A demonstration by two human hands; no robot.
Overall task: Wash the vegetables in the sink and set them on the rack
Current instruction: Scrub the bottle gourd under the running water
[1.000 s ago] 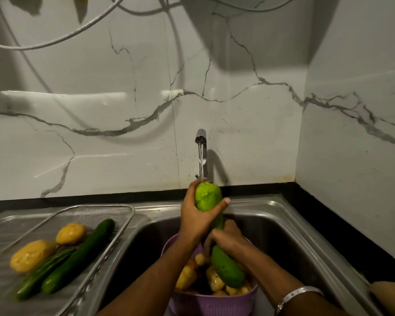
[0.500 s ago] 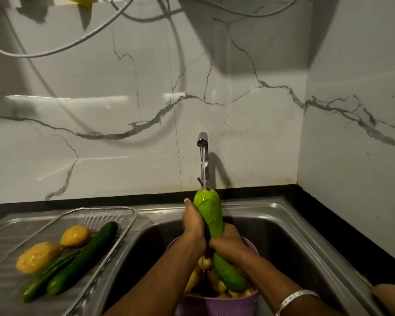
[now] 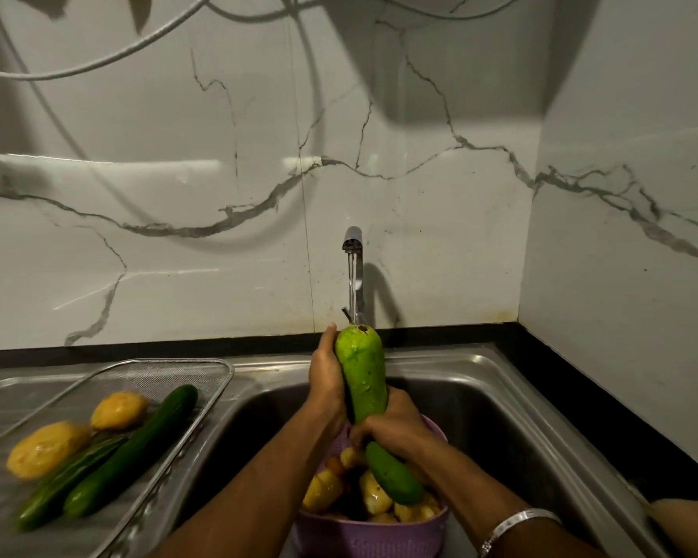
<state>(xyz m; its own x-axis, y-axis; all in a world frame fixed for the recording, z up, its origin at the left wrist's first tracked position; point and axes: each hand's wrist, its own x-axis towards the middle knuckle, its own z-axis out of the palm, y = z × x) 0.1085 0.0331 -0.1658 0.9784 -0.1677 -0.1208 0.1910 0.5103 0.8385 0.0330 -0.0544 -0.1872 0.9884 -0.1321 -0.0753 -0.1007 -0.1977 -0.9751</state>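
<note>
Water runs from the tap (image 3: 353, 251) onto the top of a long green gourd (image 3: 364, 390) held upright over the sink (image 3: 496, 400). Left hand (image 3: 326, 382) wraps its upper part; right hand (image 3: 393, 430) clasps it lower down, above the purple colander (image 3: 363, 535). Left of the sink, the mesh rack (image 3: 170, 370) holds two cucumbers (image 3: 134, 449) and what look like two mangoes (image 3: 49, 449).

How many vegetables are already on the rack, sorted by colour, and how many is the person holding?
Yellow, on the rack: 2
Dark green cucumbers, on the rack: 2
Light green gourd, held under the tap by left hand and right hand: 1
Total: 5
</note>
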